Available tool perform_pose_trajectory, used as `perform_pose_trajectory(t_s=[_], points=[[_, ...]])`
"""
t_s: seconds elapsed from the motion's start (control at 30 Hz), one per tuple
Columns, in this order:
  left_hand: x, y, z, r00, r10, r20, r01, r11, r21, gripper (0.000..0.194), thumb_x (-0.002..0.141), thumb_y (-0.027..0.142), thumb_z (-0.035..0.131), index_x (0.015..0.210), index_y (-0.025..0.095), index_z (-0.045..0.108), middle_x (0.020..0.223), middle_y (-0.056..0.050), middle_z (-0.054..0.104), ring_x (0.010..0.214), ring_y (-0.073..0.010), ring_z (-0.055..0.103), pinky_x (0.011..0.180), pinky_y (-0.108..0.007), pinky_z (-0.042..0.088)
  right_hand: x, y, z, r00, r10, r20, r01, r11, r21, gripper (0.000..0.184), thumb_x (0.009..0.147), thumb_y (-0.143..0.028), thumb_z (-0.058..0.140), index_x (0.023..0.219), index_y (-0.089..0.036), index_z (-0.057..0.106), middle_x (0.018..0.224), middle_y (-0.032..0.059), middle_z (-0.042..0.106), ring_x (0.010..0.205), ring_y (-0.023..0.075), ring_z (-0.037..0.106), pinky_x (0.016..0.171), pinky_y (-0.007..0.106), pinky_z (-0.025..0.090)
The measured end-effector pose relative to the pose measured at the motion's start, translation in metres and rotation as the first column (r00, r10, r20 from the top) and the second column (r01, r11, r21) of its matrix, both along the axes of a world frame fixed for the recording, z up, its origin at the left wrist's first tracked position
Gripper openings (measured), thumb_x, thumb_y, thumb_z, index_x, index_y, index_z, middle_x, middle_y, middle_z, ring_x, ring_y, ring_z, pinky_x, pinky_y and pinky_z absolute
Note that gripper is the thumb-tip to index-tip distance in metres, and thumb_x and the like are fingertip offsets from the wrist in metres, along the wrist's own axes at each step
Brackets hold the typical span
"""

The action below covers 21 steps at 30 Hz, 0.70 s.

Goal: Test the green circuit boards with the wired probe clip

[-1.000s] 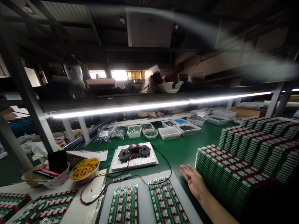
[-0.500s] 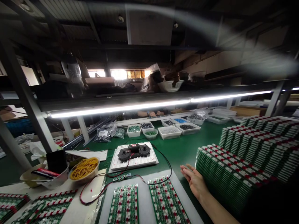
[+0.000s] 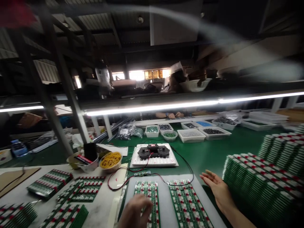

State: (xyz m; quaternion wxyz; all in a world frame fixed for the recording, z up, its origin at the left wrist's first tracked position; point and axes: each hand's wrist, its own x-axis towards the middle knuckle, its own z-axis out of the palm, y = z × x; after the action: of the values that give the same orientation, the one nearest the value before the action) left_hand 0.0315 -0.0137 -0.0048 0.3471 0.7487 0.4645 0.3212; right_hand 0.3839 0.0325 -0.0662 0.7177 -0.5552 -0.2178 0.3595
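My left hand [image 3: 136, 209] is blurred over the left circuit board panel [image 3: 152, 190], its fingers bent; whether it touches the panel or holds anything I cannot make out. To the right, my right hand [image 3: 218, 189] is open with nothing in it, fingers stretched out, beside the right circuit board panel [image 3: 188, 202]. Both panels carry rows of white and red parts and lie on a pale mat [image 3: 163, 196]. Beyond them a black twin-speaker unit [image 3: 154, 152] rests on white foam [image 3: 154, 161]. Red and black wires join it to a small board strip [image 3: 142, 174].
Tall stacks of circuit boards [image 3: 256, 183] stand right of my right hand. On the left are more boards [image 3: 51, 183], a bowl of yellow rubber bands [image 3: 110, 161] and a pen tub [image 3: 87, 166]. Trays of small parts [image 3: 192, 135] line the back; another person's hands [image 3: 174, 115] show behind.
The view has turned left, so the scene sits further right. My left hand has come in from below over the left panel. My right hand stays open near the stacks.
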Motion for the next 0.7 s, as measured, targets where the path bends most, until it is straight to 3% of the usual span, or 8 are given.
perform_pose_trajectory(t_s=[0.03, 0.1, 0.17, 0.23, 0.33, 0.47, 0.57, 0.7], points=[[0.002, 0.023, 0.002, 0.983, 0.057, -0.174, -0.04, 0.994, 0.099, 0.018, 0.089, 0.026, 0.053, 0.086, 0.023, 0.07, 0.094, -0.005, 0.069, 0.095, -0.0214, 0.062, 0.093, -0.033, 0.046, -0.002, 0.0, 0.002, 1.0, 0.01, 0.018, -0.009, 1.0, -0.008, 0.055, 0.047, -0.032, 0.076, 0.097, -0.018, 0.059, 0.085, 0.002, 0.069, 0.084, 0.0201, 0.068, 0.077, 0.025, 0.056], [0.007, 0.067, 0.003, 0.861, 0.132, -0.491, -0.04, 0.98, 0.194, 0.024, 0.089, 0.019, 0.048, 0.098, 0.022, 0.07, 0.103, -0.005, 0.068, 0.102, -0.0213, 0.059, 0.095, -0.031, 0.044, -0.006, -0.001, 0.007, 0.993, 0.061, 0.104, -0.055, 0.997, -0.061, 0.054, 0.048, -0.038, 0.076, 0.096, -0.017, 0.063, 0.082, 0.0028, 0.07, 0.079, 0.0224, 0.068, 0.074, 0.03, 0.056], [0.012, 0.101, -0.001, 0.816, 0.154, -0.558, -0.046, 0.978, 0.203, 0.03, 0.083, 0.016, 0.053, 0.109, 0.019, 0.068, 0.11, -0.007, 0.066, 0.109, -0.0226, 0.056, 0.099, -0.03, 0.042, -0.008, -0.005, 0.012, 0.939, 0.17, 0.3, -0.127, 0.979, -0.159, 0.052, 0.052, -0.046, 0.072, 0.095, -0.017, 0.067, 0.081, 0.0042, 0.071, 0.075, 0.0245, 0.068, 0.073, 0.034, 0.055], [0.017, 0.123, -0.008, 0.789, 0.171, -0.591, -0.062, 0.978, 0.199, 0.031, 0.083, 0.016, 0.053, 0.111, 0.018, 0.068, 0.11, -0.009, 0.065, 0.11, -0.0239, 0.056, 0.099, -0.031, 0.042, -0.01, -0.011, 0.013, 0.797, 0.271, 0.54, -0.173, 0.959, -0.227, 0.049, 0.06, -0.051, 0.065, 0.096, -0.019, 0.07, 0.085, 0.0052, 0.072, 0.078, 0.0255, 0.068, 0.075, 0.035, 0.053], [0.022, 0.138, -0.019, 0.76, 0.206, -0.616, -0.094, 0.973, 0.209, 0.027, 0.082, 0.015, 0.053, 0.102, 0.019, 0.071, 0.108, -0.011, 0.064, 0.109, -0.027, 0.055, 0.095, -0.036, 0.044, -0.012, -0.022, 0.004, 0.576, 0.355, 0.736, -0.249, 0.934, -0.256, 0.045, 0.07, -0.049, 0.056, 0.101, -0.022, 0.072, 0.094, 0.0055, 0.073, 0.083, 0.0242, 0.067, 0.074, 0.032, 0.053], [0.022, 0.145, -0.026, 0.763, 0.251, -0.596, -0.149, 0.965, 0.215, 0.016, 0.08, 0.018, 0.059, 0.09, 0.02, 0.071, 0.106, -0.012, 0.063, 0.109, -0.0323, 0.054, 0.089, -0.043, 0.045, -0.016, -0.034, -0.013, 0.382, 0.428, 0.819, -0.31, 0.894, -0.323, 0.041, 0.075, -0.042, 0.052, 0.107, -0.024, 0.071, 0.108, 0.006, 0.07, 0.093, 0.0252, 0.066, 0.082, 0.034, 0.053], [0.019, 0.149, -0.021, 0.803, 0.254, -0.539, -0.165, 0.964, 0.209, 0.013, 0.083, 0.016, 0.057, 0.09, 0.019, 0.068, 0.096, -0.01, 0.065, 0.102, -0.0301, 0.058, 0.089, -0.043, 0.044, -0.021, -0.037, -0.013, 0.305, 0.411, 0.859, -0.292, 0.899, -0.326, 0.04, 0.08, -0.038, 0.049, 0.113, -0.025, 0.068, 0.113, 0.0065, 0.068, 0.105, 0.0271, 0.062, 0.089, 0.038, 0.051], [0.03, 0.15, 0.004, 0.907, 0.214, -0.364, -0.123, 0.958, 0.257, 0.024, 0.094, 0.017, 0.038, 0.106, 0.018, 0.059, 0.103, -0.01, 0.063, 0.099, -0.0226, 0.059, 0.091, -0.036, 0.043, -0.04, -0.03, 0.004, 0.27, 0.32, 0.908, -0.313, 0.921, -0.232, 0.043, 0.087, -0.032, 0.041, 0.123, -0.022, 0.061, 0.123, 0.0098, 0.063, 0.106, 0.0262, 0.062, 0.09, 0.039, 0.051]])
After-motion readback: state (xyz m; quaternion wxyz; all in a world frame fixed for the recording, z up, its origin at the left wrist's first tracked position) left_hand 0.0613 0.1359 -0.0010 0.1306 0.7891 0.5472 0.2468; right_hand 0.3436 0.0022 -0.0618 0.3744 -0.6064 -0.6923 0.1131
